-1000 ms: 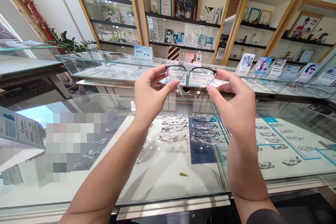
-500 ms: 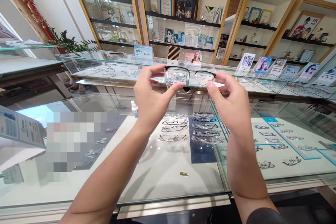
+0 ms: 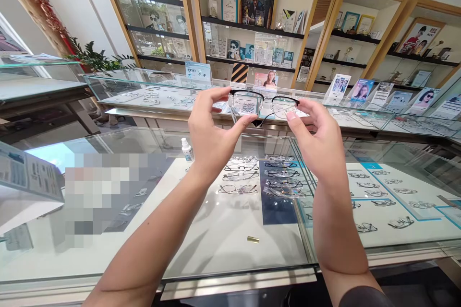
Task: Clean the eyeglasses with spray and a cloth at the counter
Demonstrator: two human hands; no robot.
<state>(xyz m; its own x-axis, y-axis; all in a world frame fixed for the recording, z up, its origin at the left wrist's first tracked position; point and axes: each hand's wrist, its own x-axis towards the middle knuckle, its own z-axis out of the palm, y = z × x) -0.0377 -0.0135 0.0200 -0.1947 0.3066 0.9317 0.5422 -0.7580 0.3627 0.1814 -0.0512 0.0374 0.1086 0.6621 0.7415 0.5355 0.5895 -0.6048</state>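
Raised above the glass counter is a pair of eyeglasses [image 3: 247, 92] with dark upper rims and clear lenses. My left hand [image 3: 213, 127] pinches its left end, thumb below and fingers behind. At the other end, my right hand [image 3: 317, 136] grips the frame between thumb and fingers. A dark temple tip shows beneath the bridge, between the two thumbs. Under the hands, rows of eyeglasses [image 3: 238, 189] lie in the counter, some on a dark blue panel [image 3: 279, 213]. A small white bottle [image 3: 187, 149] stands beside my left wrist.
The glass counter [image 3: 230, 254] spans the front, with a small gold bar [image 3: 253, 239] at its middle. A folded card stand [image 3: 32, 177] is at the left. Behind stand another glass case [image 3: 162, 84] and wooden shelves [image 3: 196, 9]. A blurred patch covers part of the counter.
The eyeglasses and both hands have shifted slightly right in view, and the frame is turned a little. The temple tip now sits nearer my left thumb. Both hands keep their hold.
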